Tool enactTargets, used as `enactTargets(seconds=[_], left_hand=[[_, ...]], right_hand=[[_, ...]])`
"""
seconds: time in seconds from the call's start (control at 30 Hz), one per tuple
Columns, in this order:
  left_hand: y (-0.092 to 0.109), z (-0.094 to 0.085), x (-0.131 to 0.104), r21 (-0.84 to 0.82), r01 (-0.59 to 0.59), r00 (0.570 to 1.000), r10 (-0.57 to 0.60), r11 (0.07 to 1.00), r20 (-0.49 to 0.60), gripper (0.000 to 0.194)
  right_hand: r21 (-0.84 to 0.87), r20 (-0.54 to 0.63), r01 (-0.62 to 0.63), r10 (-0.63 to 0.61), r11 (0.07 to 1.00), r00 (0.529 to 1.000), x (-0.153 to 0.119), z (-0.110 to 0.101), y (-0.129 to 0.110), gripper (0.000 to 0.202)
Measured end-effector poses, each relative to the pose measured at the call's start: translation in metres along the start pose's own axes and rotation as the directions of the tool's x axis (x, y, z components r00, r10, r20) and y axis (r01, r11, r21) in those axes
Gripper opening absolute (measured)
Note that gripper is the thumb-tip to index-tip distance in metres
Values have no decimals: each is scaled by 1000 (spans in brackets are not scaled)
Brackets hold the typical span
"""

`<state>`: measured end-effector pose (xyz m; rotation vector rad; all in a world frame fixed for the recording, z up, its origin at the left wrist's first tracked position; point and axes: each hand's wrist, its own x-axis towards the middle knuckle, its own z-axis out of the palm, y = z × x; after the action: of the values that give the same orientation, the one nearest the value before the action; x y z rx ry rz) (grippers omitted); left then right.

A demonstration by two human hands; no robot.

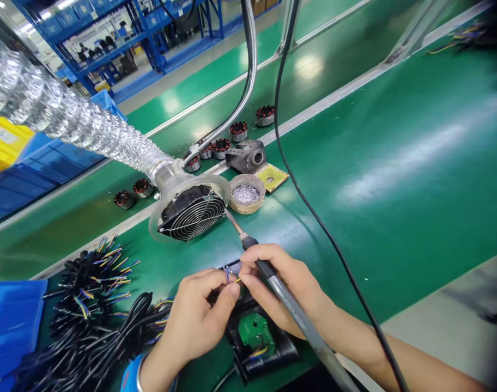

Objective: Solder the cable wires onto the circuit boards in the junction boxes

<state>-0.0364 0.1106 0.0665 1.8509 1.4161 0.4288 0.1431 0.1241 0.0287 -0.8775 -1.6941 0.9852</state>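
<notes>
My left hand pinches thin coloured wires between thumb and forefinger. Close beside it, my right hand holds a soldering iron in its grip, and its thumb and fingertip meet at a yellow wire. The iron's tip points up and left, near the rim of the fume extractor fan. Below the hands lies a black holder with a green circuit board on it, partly covered by my hands.
Black cables with coloured ends are piled at left by a blue bin. A solder pot, yellow sponge and iron stand sit beyond the fan. Several stators line the conveyor. A black cord hangs across the right.
</notes>
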Motion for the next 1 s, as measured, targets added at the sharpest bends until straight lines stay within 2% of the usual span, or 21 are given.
enactTargets(seconds=[0.17, 0.23, 0.33, 0.4, 0.57, 0.77, 0.9, 1.0], left_hand=[[-7, 7, 5, -183, 99, 985, -122, 978, -124, 19], [-10, 8, 7, -316, 158, 972, -205, 935, -119, 20], [-13, 7, 10, -520, 249, 942, -329, 817, -65, 22], [-15, 6, 11, -583, 283, 927, -373, 762, -37, 23], [-16, 7, 10, -592, 308, 923, -386, 745, -5, 23], [-12, 8, 7, -590, 289, 939, -342, 754, 24, 20], [-15, 8, 4, -574, 258, 943, -333, 777, -27, 20], [-18, 7, 3, -426, 207, 962, -262, 880, -74, 20]], right_hand=[[-130, 91, 12, 0, 991, 996, 0, 0, 3, 24], [-145, 82, 45, -34, 988, 996, -3, 3, 7, 29], [-162, 57, 94, -86, 982, 995, -7, 6, 11, 34], [-179, 61, 116, -107, 977, 992, -6, 6, 11, 33], [-174, -4, 133, -136, 976, 991, 1, 8, 10, 22], [-104, -62, 79, -85, 991, 994, 3, 11, 8, 19], [-79, 41, 105, -102, 991, 994, 2, 6, 8, 26], [-83, 164, 146, -131, 986, 978, 2, 2, 13, 25]])
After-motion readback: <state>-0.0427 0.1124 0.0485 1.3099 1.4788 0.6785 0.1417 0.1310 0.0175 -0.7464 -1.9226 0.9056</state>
